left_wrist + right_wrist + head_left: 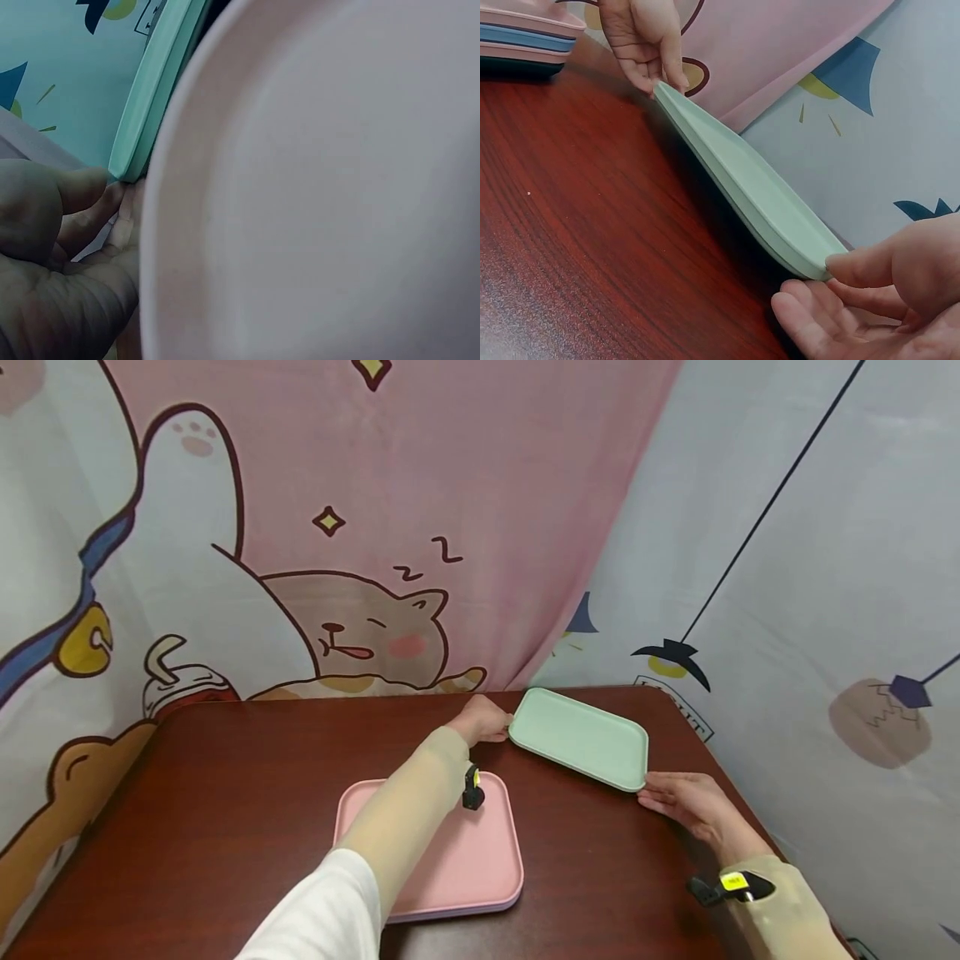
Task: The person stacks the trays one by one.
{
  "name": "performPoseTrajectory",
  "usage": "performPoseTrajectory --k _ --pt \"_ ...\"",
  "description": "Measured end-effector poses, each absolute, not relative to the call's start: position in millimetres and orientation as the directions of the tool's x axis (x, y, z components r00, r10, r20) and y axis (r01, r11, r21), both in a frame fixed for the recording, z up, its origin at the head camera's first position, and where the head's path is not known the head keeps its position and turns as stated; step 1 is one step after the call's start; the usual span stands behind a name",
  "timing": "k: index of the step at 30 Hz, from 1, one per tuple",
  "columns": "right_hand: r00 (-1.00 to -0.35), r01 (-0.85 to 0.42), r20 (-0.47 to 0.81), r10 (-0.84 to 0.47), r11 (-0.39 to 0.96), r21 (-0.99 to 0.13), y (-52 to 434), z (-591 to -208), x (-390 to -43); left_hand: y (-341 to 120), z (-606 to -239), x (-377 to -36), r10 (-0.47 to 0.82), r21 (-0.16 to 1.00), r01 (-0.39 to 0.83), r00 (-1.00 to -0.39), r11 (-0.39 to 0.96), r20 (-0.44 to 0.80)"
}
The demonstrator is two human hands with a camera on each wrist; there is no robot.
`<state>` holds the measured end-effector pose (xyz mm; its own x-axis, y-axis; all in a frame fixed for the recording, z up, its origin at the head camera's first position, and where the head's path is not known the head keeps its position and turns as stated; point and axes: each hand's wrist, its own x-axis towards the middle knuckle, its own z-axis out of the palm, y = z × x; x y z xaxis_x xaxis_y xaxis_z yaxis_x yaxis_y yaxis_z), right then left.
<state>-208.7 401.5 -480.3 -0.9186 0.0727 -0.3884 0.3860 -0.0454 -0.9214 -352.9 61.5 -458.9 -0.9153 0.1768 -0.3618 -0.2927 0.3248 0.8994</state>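
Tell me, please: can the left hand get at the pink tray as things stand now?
Probably yes. The left hand holds a corner of the green tray, and its forearm already lies across the pink tray. Nothing stands between them; it must only release the green tray.

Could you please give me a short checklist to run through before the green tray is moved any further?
1. Left hand at the far-left corner of the green tray: ok.
2. Right hand at the near-right corner: ok.
3. Fingers curled firmly round the rim: cannot tell.
4. Green tray carries nothing: ok.
5. Pink tray, top of a stack, lies on the table apart from the green tray: ok.
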Motion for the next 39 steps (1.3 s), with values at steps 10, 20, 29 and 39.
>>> performPoseTrajectory --k 10,20,29,39 --pt "-0.931 0.364 -0.365 0.025 -0.038 -0.931 403 -485 -204 51 -456 -346 0.174 0.909 -0.325 -0.911 0.261 -0.375" --pt "-0.935 0.346 -0.346 -0.074 0.016 -0.938 413 -478 -194 42 -460 -352 0.339 0.917 -0.382 -0.852 0.117 -0.398" --pt "-0.932 0.345 -0.347 -0.108 0.036 -0.938 420 -472 -189 34 -449 -346 0.481 0.907 -0.42 -0.789 0.034 -0.383" --pt "-0.922 0.357 -0.351 -0.165 -0.008 -0.934 415 -462 -186 19 -438 -336 0.5 0.916 -0.395 -0.782 0.066 -0.373"
